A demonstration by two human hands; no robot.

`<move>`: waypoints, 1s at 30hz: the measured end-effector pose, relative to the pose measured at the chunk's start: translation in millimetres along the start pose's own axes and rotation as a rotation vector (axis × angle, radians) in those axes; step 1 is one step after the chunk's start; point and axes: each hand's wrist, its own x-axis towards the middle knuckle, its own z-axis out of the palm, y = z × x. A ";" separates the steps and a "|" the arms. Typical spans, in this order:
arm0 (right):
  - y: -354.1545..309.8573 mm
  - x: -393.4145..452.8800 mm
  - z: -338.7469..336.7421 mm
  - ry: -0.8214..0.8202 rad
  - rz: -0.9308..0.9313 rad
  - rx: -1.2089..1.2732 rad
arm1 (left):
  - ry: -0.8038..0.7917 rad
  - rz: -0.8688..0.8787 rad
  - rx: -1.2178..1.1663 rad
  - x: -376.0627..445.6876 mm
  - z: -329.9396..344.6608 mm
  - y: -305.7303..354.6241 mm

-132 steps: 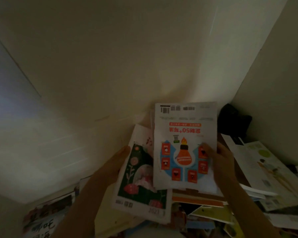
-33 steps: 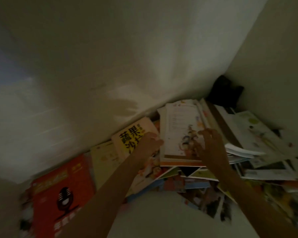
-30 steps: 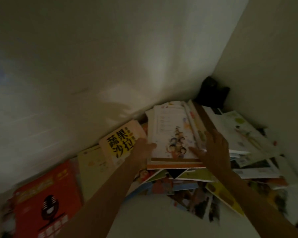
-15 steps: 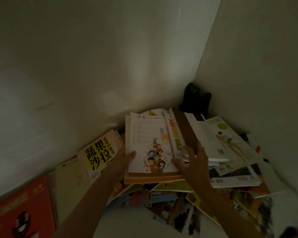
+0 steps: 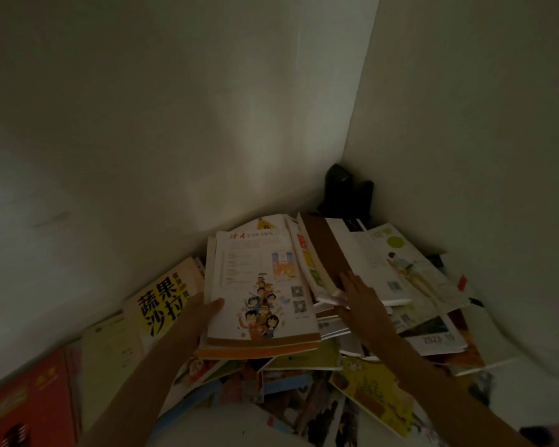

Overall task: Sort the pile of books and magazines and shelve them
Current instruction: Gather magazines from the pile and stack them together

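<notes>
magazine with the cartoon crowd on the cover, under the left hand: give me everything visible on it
The cartoon-crowd magazine is a thin glossy softcover: white cover, red title at the top, blocks of small text, a small coloured picture, two QR-like squares and a crowd of cartoon figures at the lower right. It lies face up, closed, on top of a small stack with brown and orange edges, near the wall corner. The left hand grips its left edge, thumb on the cover. The right hand lies on neighbouring magazines, apart from it.

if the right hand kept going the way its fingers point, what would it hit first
The right hand points up and away, toward the corner. Its fingertips already seem to touch the brown-backed book tilted there, so that comes first. Beyond it sits the dark object in the corner, though depth is hard to judge.
</notes>
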 end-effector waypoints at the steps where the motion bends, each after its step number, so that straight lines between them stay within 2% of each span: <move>1: 2.3 -0.2 -7.4 0.074 0.027 0.117 | 0.023 0.000 0.008 1.7 0.7 -0.3; 4: -3.1 3.7 -44.3 0.393 0.049 0.331 | 0.070 -0.033 0.046 3.6 2.7 2.6; 6: -9.9 6.5 -74.9 0.468 0.080 0.454 | 0.092 -0.066 0.091 6.2 3.1 6.7; 8: -21.0 8.5 -102.1 0.522 0.151 0.658 | 0.140 -0.052 0.237 6.9 6.8 11.4; 10: -35.3 5.3 -129.1 0.632 0.145 0.825 | 0.238 0.083 0.474 9.7 12.6 18.0; 12: -50.2 -1.3 -146.5 0.690 0.114 1.028 | 0.258 0.253 0.487 2.7 24.5 29.3; 13: -58.5 -5.9 -148.4 0.686 0.111 1.159 | 0.184 0.247 0.356 -3.6 31.2 36.6; 15: -71.0 -14.7 -131.2 0.604 0.154 1.427 | -0.096 0.031 -0.054 -15.1 46.8 52.5; 17: -86.5 -22.6 -106.3 0.442 0.208 1.664 | -0.299 -0.134 -0.303 -16.5 51.0 56.4; 19: -93.1 -27.7 -81.2 0.224 0.209 1.794 | -0.297 -0.148 -0.324 -11.3 47.1 49.1; 22: -83.0 -29.8 -55.9 -0.076 0.280 1.856 | -0.063 -0.106 -0.186 1.5 30.7 30.7; 24: -72.2 -28.6 -41.9 -0.210 0.401 1.886 | -0.047 -0.060 -0.047 9.6 16.5 23.2; 25: -68.7 -26.5 -39.1 -0.206 0.458 1.814 | -0.086 -0.044 0.033 13.2 9.7 19.7; 28: -58.1 -7.3 -37.1 -0.166 0.600 1.303 | -0.176 -0.049 0.090 5.7 0.7 22.4; 30: -60.4 8.1 -36.0 -0.153 0.591 1.036 | -0.240 -0.055 0.138 4.1 -4.0 21.9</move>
